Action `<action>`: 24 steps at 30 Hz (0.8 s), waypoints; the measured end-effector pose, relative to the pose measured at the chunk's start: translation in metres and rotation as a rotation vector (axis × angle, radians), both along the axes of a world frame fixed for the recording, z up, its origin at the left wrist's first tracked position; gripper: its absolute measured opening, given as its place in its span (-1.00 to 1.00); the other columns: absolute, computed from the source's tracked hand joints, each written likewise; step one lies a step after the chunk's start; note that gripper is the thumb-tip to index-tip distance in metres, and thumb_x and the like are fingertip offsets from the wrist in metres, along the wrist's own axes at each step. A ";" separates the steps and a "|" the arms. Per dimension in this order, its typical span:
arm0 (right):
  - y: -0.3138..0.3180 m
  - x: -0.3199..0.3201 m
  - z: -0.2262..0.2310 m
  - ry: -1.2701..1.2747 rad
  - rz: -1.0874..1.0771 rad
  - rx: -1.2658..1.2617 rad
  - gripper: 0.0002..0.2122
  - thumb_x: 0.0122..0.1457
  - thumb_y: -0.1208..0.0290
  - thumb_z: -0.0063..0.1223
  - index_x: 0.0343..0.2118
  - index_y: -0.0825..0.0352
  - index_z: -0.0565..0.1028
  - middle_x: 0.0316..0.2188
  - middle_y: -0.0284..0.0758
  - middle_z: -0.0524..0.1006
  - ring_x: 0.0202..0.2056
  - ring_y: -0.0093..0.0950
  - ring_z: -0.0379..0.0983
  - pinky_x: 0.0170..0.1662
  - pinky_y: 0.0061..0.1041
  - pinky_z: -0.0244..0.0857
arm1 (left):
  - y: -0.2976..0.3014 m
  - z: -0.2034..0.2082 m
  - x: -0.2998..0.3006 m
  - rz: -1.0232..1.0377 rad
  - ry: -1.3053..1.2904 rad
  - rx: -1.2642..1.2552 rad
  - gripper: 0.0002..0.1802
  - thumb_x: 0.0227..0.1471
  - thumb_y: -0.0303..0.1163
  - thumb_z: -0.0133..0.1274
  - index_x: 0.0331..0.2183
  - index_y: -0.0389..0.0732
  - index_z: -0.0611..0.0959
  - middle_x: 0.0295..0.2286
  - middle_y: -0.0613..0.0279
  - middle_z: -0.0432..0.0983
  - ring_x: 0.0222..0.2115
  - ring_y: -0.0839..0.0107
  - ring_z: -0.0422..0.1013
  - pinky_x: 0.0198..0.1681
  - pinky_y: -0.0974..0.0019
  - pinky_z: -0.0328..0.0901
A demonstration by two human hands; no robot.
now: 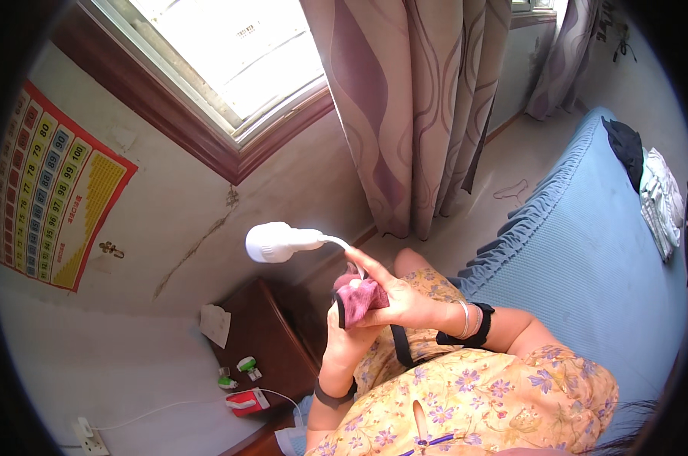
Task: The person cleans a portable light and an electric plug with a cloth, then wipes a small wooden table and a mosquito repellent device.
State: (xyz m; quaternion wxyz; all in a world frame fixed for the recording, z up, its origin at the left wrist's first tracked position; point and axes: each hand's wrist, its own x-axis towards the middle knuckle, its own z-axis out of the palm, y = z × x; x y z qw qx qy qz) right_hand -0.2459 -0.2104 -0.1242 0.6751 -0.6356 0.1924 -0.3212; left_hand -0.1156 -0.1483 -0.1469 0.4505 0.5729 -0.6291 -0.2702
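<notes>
A small bundle of dusky pink cloth with a dark edge is held between both hands in front of my lap. My left hand closes round it from below. From the right, my right hand presses on the cloth, fingers bent over its top. A white bulb-shaped lamp with a thin curved neck juts out to the left above the cloth. Its neck runs down to my right fingertips, and its lower end is hidden there. Something small and white shows by the right fingers, too small to name.
A dark wooden cabinet at the left bears papers, green-and-white items and a red pack. A white cable runs from a wall socket. A bed with a blue cover lies right; patterned curtains hang ahead.
</notes>
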 end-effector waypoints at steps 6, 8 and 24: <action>-0.005 -0.004 -0.026 0.002 -0.145 0.237 -0.65 0.00 0.49 0.07 -0.12 0.42 0.35 -0.29 -0.36 0.45 -0.28 -0.65 0.36 -0.21 -0.63 0.29 | 0.007 0.015 -0.022 0.095 -0.301 0.059 -0.57 -0.36 -0.23 0.31 -0.41 -0.27 0.55 -0.51 0.04 0.47 -0.51 0.10 0.42 -0.45 0.20 0.34; -0.007 -0.006 -0.028 0.006 -0.166 0.230 -0.70 0.00 0.48 0.07 -0.18 0.42 0.39 -0.34 -0.39 0.46 -0.31 -0.66 0.37 -0.23 -0.64 0.30 | 0.009 0.013 -0.024 0.021 -0.289 0.163 -0.63 -0.33 -0.32 0.29 -0.43 -0.29 0.54 -0.56 0.07 0.50 -0.55 0.12 0.45 -0.47 0.25 0.34; 0.000 -0.012 -0.014 -0.102 0.241 0.622 -0.65 0.06 0.33 0.06 -0.10 0.32 0.35 -0.24 -0.41 0.40 -0.18 -0.65 0.28 -0.11 -0.64 0.19 | 0.018 0.011 -0.037 0.230 -0.071 -0.167 -0.25 -0.32 -0.31 0.26 -0.16 -0.35 0.18 -0.49 -0.08 0.46 -0.49 -0.03 0.48 -0.44 0.13 0.37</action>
